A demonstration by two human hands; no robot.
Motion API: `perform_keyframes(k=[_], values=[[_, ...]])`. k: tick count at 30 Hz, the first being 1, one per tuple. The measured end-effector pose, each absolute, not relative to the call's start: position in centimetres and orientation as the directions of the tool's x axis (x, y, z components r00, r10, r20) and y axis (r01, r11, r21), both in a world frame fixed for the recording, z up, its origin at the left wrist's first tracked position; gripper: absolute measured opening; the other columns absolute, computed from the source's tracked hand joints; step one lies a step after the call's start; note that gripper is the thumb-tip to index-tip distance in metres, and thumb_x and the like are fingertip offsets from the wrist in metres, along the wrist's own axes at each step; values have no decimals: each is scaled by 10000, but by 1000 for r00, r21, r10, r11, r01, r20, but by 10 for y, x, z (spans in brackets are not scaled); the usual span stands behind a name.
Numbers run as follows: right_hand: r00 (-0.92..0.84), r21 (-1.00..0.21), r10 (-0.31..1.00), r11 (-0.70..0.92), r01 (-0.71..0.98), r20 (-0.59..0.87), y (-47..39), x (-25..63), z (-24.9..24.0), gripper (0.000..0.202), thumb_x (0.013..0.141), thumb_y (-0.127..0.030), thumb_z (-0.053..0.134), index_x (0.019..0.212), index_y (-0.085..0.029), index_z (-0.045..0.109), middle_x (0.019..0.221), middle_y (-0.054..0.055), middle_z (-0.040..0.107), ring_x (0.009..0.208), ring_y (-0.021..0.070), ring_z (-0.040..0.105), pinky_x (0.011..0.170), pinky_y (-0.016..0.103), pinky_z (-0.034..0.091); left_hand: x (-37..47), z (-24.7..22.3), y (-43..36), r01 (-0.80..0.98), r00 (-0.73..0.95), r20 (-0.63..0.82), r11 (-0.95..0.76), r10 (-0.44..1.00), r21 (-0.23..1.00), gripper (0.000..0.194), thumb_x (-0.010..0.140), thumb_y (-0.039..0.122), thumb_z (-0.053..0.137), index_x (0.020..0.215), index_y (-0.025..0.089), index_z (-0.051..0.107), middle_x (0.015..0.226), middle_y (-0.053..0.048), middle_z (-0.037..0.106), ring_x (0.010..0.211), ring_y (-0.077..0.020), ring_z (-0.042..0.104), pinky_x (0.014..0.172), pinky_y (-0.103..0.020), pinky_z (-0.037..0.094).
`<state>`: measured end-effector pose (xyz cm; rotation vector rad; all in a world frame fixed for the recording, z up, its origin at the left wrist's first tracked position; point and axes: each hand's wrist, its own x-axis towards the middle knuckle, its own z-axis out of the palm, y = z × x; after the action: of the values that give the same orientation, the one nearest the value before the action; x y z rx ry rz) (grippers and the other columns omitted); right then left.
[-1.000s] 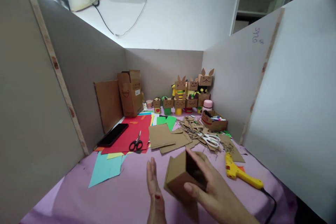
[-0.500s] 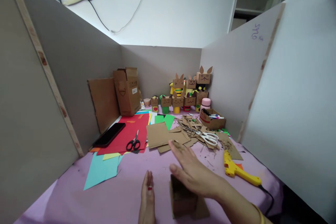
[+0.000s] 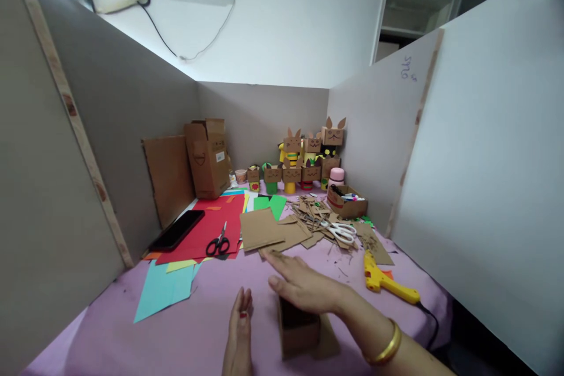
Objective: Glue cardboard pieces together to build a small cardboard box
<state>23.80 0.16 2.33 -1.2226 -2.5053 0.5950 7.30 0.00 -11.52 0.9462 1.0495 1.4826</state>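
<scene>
A small open cardboard box point(image 3: 298, 330) stands on the purple table point(image 3: 207, 329) close to me. My right hand point(image 3: 304, 286) hovers flat over its top with fingers stretched out and holds nothing. My left hand point(image 3: 239, 335) rests on its edge on the table just left of the box, fingers straight, apart from the box. Beyond my right fingertips lie flat cardboard sheets point(image 3: 264, 228).
Black scissors point(image 3: 217, 243) lie on red paper point(image 3: 207, 229); a phone point(image 3: 177, 229) lies at the left wall. White scissors point(image 3: 341, 231) sit among cardboard scraps, a yellow glue gun point(image 3: 388, 283) at right. Cardboard figures point(image 3: 308, 158) and a tall box point(image 3: 207, 157) stand at the back.
My right hand set the cardboard box down on the table and let go; it now hovers flat over it. My left hand has stayed beside it. The view shifted slightly.
</scene>
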Motion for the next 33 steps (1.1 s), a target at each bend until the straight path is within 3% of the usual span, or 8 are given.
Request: perform_keyframes(k=[3,8,20,25,27,29,31,33], values=[[-597,-463,796,567,681,97,6,239,21,682,945,-559,192,1481,-141,136,1540,167,197,1411,283,172,1086,620,147,69,-130,11,-312,-159,16,-65,987,948,965,545,825,565,1239,170,422,1451,-204,371,1344,-372,329,1138,-501,224],[-599,-412,796,576,706,87,5,228,-3,626,923,-511,349,1428,-143,333,1398,245,449,1292,380,396,996,680,256,58,-145,23,-305,-144,-12,-33,989,952,915,472,787,657,1130,163,537,1384,-205,468,1304,-389,391,1109,-525,279],[-549,-443,824,548,710,139,0,244,15,639,953,-533,209,1475,-168,171,1516,169,278,1380,290,259,1057,662,151,80,-123,-4,-271,-226,127,-187,966,944,646,745,684,523,1201,226,543,1342,-116,534,1289,-332,431,1103,-505,309],[-573,-450,814,549,704,97,-9,240,5,583,924,-515,354,1409,-193,372,1411,203,453,1304,347,383,1029,679,168,86,-111,-17,-235,-208,128,-176,970,956,624,761,660,530,1216,234,530,1360,-93,513,1308,-305,405,1133,-467,262],[-589,-477,803,554,682,90,-9,244,5,608,920,-529,358,1428,-197,332,1426,192,437,1312,330,378,1042,665,161,86,-106,-21,-228,-199,127,-172,972,958,623,766,664,518,1221,239,523,1366,-87,507,1296,-305,418,1127,-467,274],[-607,-506,790,560,656,87,-9,252,6,766,839,-580,495,1456,-194,256,1472,196,362,1338,338,333,1053,658,140,86,-102,-25,-228,-192,123,-166,974,959,617,777,666,499,1227,243,511,1370,-85,502,1275,-304,442,1119,-474,286],[-589,-572,801,533,624,105,-10,260,5,946,656,-548,713,1436,-186,317,1396,223,460,1259,398,419,1024,661,206,85,-98,-29,-225,-179,118,-158,977,961,609,786,663,488,1226,243,506,1371,-86,497,1266,-302,452,1116,-482,286],[-522,-660,841,475,582,146,-15,267,4,940,548,-452,799,1375,-185,440,1266,208,581,1137,404,522,985,607,314,85,-95,-30,-209,-166,118,-152,979,966,600,791,657,486,1221,239,509,1374,-90,490,1269,-307,445,1114,-501,278]])
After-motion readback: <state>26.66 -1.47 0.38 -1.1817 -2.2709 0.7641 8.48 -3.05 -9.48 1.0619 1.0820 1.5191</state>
